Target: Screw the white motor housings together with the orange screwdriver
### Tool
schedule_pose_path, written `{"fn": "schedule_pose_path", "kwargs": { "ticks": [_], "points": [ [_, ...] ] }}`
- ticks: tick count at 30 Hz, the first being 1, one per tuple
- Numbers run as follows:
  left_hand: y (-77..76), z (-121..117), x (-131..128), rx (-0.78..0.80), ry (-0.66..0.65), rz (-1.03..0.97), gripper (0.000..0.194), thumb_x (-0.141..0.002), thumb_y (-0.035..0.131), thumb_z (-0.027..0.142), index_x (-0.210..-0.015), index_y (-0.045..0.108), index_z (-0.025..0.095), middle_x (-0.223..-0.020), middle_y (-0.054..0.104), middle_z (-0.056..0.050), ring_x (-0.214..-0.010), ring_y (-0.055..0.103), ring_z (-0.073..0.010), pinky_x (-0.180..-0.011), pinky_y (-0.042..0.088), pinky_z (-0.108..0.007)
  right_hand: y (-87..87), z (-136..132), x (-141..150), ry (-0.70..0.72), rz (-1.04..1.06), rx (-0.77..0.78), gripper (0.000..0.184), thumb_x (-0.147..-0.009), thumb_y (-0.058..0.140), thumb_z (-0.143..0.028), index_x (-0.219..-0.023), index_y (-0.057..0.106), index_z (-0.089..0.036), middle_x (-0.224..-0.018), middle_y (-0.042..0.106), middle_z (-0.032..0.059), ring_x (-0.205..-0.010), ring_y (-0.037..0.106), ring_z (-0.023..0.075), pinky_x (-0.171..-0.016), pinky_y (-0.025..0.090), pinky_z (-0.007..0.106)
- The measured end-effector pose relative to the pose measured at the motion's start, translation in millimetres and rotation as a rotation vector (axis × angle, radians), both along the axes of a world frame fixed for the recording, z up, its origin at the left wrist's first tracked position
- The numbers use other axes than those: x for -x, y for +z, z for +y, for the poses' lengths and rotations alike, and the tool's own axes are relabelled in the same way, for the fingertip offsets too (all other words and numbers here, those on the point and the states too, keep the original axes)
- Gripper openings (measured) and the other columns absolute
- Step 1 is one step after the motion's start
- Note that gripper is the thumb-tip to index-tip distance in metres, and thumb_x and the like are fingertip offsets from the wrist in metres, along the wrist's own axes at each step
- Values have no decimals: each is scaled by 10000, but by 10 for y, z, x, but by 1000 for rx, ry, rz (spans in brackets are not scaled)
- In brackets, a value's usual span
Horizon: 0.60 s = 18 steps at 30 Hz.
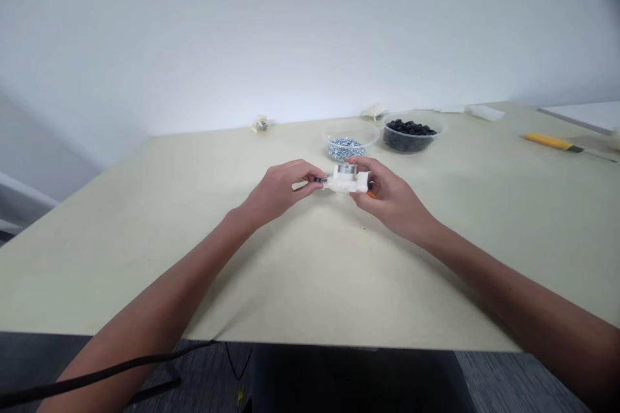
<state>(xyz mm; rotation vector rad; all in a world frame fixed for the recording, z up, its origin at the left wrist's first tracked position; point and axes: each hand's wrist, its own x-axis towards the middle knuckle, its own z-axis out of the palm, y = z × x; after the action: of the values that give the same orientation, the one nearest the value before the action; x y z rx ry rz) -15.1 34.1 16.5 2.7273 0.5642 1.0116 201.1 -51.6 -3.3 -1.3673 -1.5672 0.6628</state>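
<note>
Above the middle of the table, my right hand [387,197] grips a white plastic housing [343,186] from its right side. A silver metal cylinder, which looks like a small motor [345,171], sits upright in that housing. Something orange [371,194] shows beneath it by my right fingers. Thumb and forefinger of my left hand [285,187] pinch a small black part [320,179] against the housing's left end. Its exact kind is too small to make out, and whether it is attached cannot be seen.
Just behind my hands stands a clear tub of silver screws [345,148], with a tub of black parts [409,135] to its right. A yellow-handled screwdriver [552,141] lies at the right. A small white-and-metal piece [260,123] rests near the wall. A black cable [106,373] crosses below the table edge.
</note>
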Motion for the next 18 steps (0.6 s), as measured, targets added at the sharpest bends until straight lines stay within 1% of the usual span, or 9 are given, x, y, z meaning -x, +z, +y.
{"fn": "schedule_pose_path", "kwargs": {
  "ticks": [5,8,12,15,18],
  "points": [
    [-13,3,-10,14,8,17,110,-928,578,244,-986,663,204,-900,693,-6,-774,627,-102,-702,475,-223,-14,-3,-20,-2,-20,-10,527,-799,630,-257,-1315,524,-254,-1133,638,55,-891,611,190,-745,492,329],
    [-48,-1,-21,61,17,-2,125,-937,564,260,-1003,655,206,-928,686,-15,-802,630,-112,-714,490,-234,-2,-4,-29,-7,-31,-14,518,-804,629,-257,-1310,524,-275,-1173,630,49,-918,621,194,-754,494,328],
    [-152,-9,-48,122,51,-102,169,-941,558,317,-1031,653,209,-969,679,-35,-862,637,-133,-758,518,-262,34,-9,-31,-17,-43,-40,522,-792,638,-240,-1300,526,-272,-1157,634,49,-895,626,190,-743,496,323],
    [-218,-15,-69,161,45,-171,185,-933,571,351,-1003,665,208,-985,681,-52,-902,639,-150,-782,526,-275,51,-15,-29,-18,-68,-61,518,-792,634,-231,-1298,530,-266,-1109,641,47,-877,618,187,-745,497,323],
    [-241,-20,-84,265,28,-228,209,-909,600,389,-962,672,200,-977,680,-67,-918,641,-166,-776,540,-279,55,-20,-28,-9,-70,-65,509,-799,626,-241,-1298,527,-262,-1083,643,50,-877,615,192,-744,500,327]
  ]
}}
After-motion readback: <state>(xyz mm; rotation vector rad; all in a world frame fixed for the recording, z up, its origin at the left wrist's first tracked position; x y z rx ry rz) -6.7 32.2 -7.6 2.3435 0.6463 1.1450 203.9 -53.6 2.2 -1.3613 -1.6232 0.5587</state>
